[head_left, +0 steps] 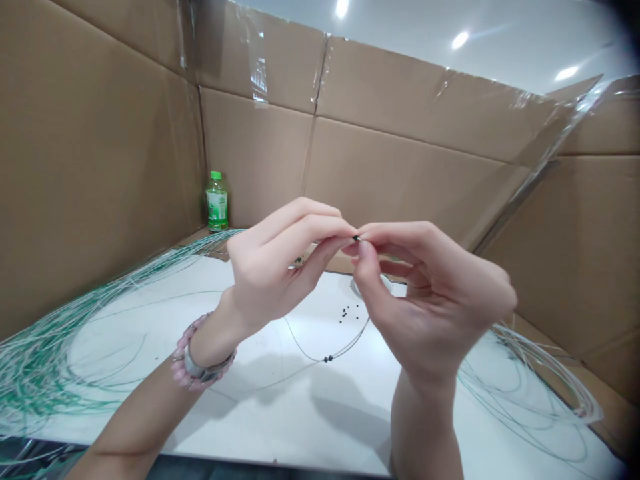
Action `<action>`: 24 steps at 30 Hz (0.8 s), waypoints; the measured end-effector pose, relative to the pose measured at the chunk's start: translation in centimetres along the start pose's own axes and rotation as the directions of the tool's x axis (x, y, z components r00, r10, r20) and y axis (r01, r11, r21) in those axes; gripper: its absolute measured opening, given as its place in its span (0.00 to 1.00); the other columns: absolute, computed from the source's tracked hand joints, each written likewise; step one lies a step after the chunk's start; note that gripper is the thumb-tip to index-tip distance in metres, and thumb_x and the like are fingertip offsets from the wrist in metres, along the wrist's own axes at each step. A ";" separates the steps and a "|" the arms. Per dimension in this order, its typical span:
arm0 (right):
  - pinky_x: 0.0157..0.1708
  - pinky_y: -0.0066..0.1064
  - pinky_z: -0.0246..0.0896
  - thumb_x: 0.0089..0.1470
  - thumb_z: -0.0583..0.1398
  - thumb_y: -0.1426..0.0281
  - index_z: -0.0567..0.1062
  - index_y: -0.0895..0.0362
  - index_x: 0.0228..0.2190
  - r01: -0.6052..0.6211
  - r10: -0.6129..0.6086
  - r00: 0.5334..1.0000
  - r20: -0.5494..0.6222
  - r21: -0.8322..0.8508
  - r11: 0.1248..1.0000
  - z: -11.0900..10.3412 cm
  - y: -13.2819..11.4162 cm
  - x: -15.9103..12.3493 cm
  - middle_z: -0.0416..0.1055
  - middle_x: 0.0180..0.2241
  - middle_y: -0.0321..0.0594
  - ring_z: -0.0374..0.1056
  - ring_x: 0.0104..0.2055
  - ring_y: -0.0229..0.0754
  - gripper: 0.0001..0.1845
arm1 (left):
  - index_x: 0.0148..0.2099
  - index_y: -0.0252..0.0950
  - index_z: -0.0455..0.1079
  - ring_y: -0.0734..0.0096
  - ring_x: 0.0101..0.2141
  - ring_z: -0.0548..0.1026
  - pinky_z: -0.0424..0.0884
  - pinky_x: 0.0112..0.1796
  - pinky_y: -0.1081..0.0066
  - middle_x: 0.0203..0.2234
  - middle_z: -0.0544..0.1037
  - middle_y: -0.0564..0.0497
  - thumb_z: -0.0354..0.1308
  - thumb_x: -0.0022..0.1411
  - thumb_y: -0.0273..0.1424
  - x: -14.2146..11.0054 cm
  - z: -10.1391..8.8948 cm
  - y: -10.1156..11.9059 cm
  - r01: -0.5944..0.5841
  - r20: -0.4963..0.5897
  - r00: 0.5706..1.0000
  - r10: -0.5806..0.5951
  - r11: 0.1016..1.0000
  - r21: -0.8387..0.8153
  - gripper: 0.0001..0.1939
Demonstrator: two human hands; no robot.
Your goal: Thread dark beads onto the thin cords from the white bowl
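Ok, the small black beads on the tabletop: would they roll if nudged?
Likely to roll: the small black beads look round and lie loose on the white tabletop. Probably fiddly too: a similar bead looks tiny pinched between the left hand and right hand.

The tiny bead (357, 237) up in the air is black, and so are the loose beads (346, 313) scattered below it and the pair of beads (327, 359) on the thin grey wire (300, 343). The worktop (280, 427) is plain glossy white. Green-and-white strands (45, 373) fan across its left side, while paler grey-green strands (530, 393) loop on the right. The bracelet (187, 360) has pink mottled beads beside a silver band. The bottle (217, 203) has a green cap and green label. The cardboard walls (400, 160) are plain brown, crossed by shiny clear tape (259, 80). The ceiling (400, 33) is pale grey with bright white lights (460, 40).
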State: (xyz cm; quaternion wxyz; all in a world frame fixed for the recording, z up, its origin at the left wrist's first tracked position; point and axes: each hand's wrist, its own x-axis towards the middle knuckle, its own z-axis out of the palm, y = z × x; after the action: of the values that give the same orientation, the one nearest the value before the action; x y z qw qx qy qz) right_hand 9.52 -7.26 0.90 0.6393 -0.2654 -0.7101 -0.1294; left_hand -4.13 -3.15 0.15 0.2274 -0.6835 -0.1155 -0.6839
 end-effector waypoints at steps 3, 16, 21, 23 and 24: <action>0.25 0.29 0.75 0.50 0.60 0.82 0.73 0.50 0.29 0.043 -0.042 0.999 0.016 -0.058 0.997 -0.1 0.0 0.1 0.73 0.24 0.31 0.68 0.23 0.36 0.12 | 0.34 0.36 0.72 0.80 0.27 0.75 0.74 0.28 0.80 0.27 0.78 0.54 0.60 0.59 0.21 0.0 0.0 0.0 -0.007 0.013 1.000 0.007 1.000 0.007 0.06; 0.24 0.30 0.71 0.55 0.58 0.79 0.73 0.50 0.31 0.099 -0.075 0.990 0.118 -0.211 0.973 -1.0 0.0 0.2 0.74 0.24 0.31 0.70 0.23 0.37 0.10 | 0.33 0.34 0.71 0.80 0.28 0.74 0.73 0.30 0.80 0.28 0.77 0.54 0.60 0.58 0.18 0.0 -0.2 0.0 -0.109 0.082 0.992 0.100 0.987 0.119 0.07; 0.23 0.29 0.71 0.54 0.59 0.80 0.74 0.49 0.31 0.084 -0.060 0.992 0.108 -0.227 0.970 -1.0 0.1 0.2 0.76 0.25 0.29 0.71 0.24 0.36 0.12 | 0.33 0.34 0.71 0.81 0.27 0.74 0.73 0.30 0.80 0.28 0.77 0.54 0.60 0.58 0.18 0.1 -0.1 0.0 -0.108 0.081 0.992 0.098 0.986 0.123 0.07; 0.25 0.28 0.71 0.54 0.60 0.79 0.75 0.49 0.31 0.034 -0.020 0.995 0.096 -0.144 0.989 -1.1 0.2 0.2 0.76 0.26 0.28 0.72 0.26 0.35 0.11 | 0.33 0.34 0.71 0.81 0.27 0.74 0.73 0.29 0.80 0.27 0.77 0.54 0.60 0.58 0.18 0.2 -0.2 0.0 -0.091 0.067 0.994 0.084 0.990 0.104 0.07; 0.26 0.27 0.72 0.53 0.62 0.79 0.76 0.50 0.32 0.005 0.003 0.996 0.089 -0.090 0.996 -1.1 0.3 0.2 0.76 0.26 0.27 0.72 0.26 0.35 0.11 | 0.33 0.34 0.70 0.81 0.27 0.73 0.73 0.29 0.80 0.27 0.77 0.54 0.60 0.58 0.18 0.2 -0.2 0.0 -0.079 0.057 0.996 0.074 0.992 0.095 0.07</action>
State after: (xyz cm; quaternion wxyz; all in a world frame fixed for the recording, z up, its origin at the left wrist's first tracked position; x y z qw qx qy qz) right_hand 10.59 -7.51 1.20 0.5944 -0.2991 -0.7313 -0.1498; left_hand -4.29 -3.23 0.33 0.2832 -0.6937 -0.1285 -0.6497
